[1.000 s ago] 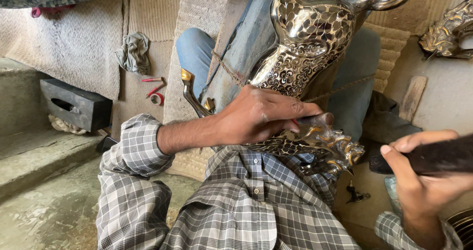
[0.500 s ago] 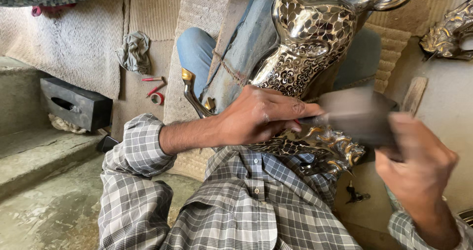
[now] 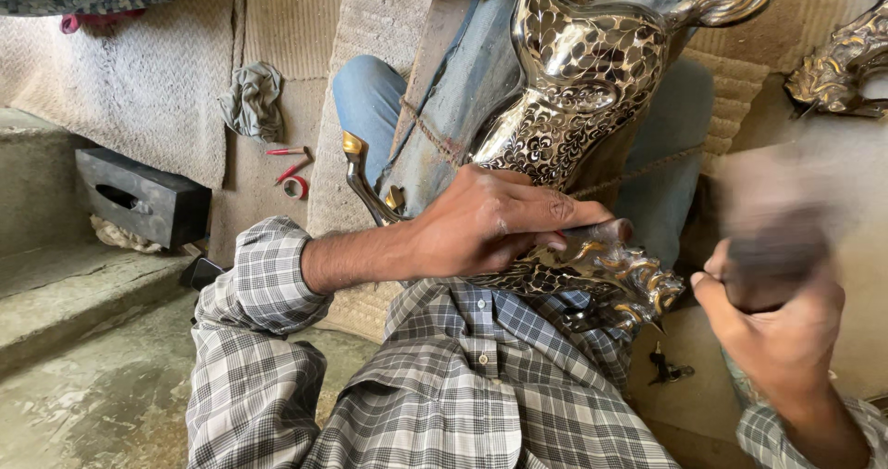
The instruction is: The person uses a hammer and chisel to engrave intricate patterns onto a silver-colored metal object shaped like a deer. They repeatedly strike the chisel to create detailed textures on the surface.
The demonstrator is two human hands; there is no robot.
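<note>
Item: ornate silver-and-gilt metal piece (image 3: 573,90), propped upright against a seated person's jeans (image 3: 462,90), its lower end over the checked-shirt lap.

Left hand (image 3: 490,224): pressed flat on the lower scrollwork, holding a short punch-like tool (image 3: 597,233) against it.

Right hand (image 3: 782,330): fingers closed round a dark, blurred tool (image 3: 772,247); a second ago low at right, since swung across and now raised just right of the piece, so hammering appears under way.

Hands apart.
</note>
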